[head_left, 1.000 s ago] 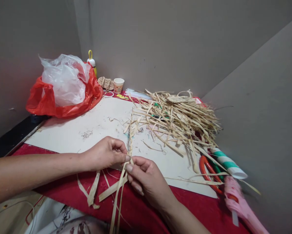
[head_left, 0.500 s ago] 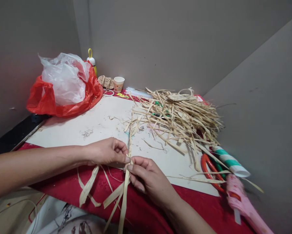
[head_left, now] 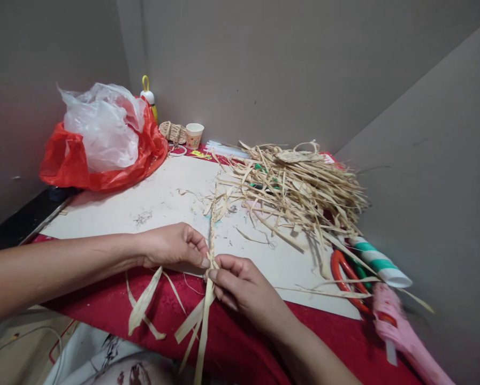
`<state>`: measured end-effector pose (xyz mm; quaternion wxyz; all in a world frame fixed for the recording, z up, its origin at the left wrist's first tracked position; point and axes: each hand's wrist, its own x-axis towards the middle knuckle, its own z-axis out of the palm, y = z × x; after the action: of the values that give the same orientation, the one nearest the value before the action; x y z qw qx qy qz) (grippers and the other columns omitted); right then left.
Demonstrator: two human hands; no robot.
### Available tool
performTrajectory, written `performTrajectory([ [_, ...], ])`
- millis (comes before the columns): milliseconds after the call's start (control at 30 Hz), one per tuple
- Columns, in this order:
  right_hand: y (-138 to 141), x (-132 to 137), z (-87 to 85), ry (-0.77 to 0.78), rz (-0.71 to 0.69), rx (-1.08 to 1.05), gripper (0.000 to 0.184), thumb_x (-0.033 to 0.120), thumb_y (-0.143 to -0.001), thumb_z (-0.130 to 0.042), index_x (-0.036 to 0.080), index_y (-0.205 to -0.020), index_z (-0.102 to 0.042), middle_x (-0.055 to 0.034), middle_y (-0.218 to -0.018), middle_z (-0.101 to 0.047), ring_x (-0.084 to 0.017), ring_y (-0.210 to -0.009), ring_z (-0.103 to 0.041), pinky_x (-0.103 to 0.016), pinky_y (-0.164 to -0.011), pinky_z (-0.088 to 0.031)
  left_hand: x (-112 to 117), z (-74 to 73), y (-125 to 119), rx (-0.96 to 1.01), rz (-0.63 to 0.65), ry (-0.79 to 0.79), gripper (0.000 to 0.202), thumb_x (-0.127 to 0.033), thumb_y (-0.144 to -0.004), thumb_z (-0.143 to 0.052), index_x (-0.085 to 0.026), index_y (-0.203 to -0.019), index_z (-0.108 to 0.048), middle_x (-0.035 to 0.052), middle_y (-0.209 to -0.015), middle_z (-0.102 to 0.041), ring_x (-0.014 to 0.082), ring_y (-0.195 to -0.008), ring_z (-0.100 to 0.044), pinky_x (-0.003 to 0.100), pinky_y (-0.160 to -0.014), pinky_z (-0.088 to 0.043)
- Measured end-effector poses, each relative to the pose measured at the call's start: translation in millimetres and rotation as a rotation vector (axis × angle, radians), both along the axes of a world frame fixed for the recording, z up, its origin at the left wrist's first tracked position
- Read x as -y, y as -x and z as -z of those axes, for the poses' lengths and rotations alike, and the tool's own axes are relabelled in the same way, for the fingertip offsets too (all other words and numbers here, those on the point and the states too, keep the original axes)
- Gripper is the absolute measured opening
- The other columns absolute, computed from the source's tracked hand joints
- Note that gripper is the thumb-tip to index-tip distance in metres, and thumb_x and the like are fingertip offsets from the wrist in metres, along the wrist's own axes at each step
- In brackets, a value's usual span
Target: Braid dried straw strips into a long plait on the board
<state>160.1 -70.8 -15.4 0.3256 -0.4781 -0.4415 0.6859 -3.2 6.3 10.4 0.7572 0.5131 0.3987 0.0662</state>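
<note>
A narrow straw braid (head_left: 212,235) runs from the board towards me, its lower end pinched between both hands. My left hand (head_left: 179,247) holds it from the left, thumb and fingers closed near the board's front edge. Close against it, my right hand (head_left: 237,280) is shut on the same braid, thumb on top. Loose flat straw strips (head_left: 203,342) hang below the fingers over the red cloth. Another wide pale strip (head_left: 145,302) hangs lower left, below my left wrist. Where the strips cross is partly hidden by my fingertips.
A heap of dry straw (head_left: 304,187) covers the board's right side. Red-handled scissors (head_left: 338,272), a green-striped roll (head_left: 380,262) and a pink glue gun (head_left: 400,331) lie at right. A red plastic bag (head_left: 63,155), paper cup (head_left: 193,136) and woven piece (head_left: 171,132) stand behind.
Both hands stay pinched on the braid with only slight finger movement. The hanging strips have swung a little. The whole view has shifted slightly.
</note>
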Motion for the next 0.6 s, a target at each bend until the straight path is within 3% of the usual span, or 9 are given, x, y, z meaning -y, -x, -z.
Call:
performTrajectory([
  [167,-0.1,1.3,1.5,-0.060,0.001,0.107,0.013,0.020,-0.079,-0.051,0.016,-0.067,-0.050,0.0053,-0.051,-0.044,-0.005,-0.042,-0.030,-0.019,-0.040,-0.020,1.6,1.3,-0.3,-0.018,0.003,0.022,0.025,-0.031,-0.058,-0.075,-0.013,-0.063,-0.059,-0.0075,-0.043,-0.045,0.0024,-0.038,-0.029,0.019,-0.040,-0.017],
  [433,1.5,1.4,-2.5,-0.188,-0.016,0.243,0.021,0.025,-0.080,-0.050,0.017,-0.061,-0.045,0.0053,-0.053,-0.037,-0.007,-0.048,-0.029,-0.020,-0.044,-0.022,1.3,7.7,1.3,-0.017,0.029,0.015,0.023,-0.030,-0.059,-0.073,-0.012,-0.064,-0.060,-0.0029,-0.052,-0.055,0.0027,-0.039,-0.035,0.018,-0.039,-0.016],
  [600,0.5,1.3,-0.3,-0.238,-0.030,0.290,0.022,0.026,-0.082,-0.049,0.016,-0.062,-0.049,0.0047,-0.055,-0.036,-0.008,-0.051,-0.029,-0.020,-0.046,-0.024,3.9,7.3,0.9,-0.049,0.078,0.005,0.023,-0.033,-0.064,-0.068,-0.014,-0.061,-0.056,-0.0048,-0.048,-0.051,0.0019,-0.034,-0.026,0.021,-0.035,-0.009],
])
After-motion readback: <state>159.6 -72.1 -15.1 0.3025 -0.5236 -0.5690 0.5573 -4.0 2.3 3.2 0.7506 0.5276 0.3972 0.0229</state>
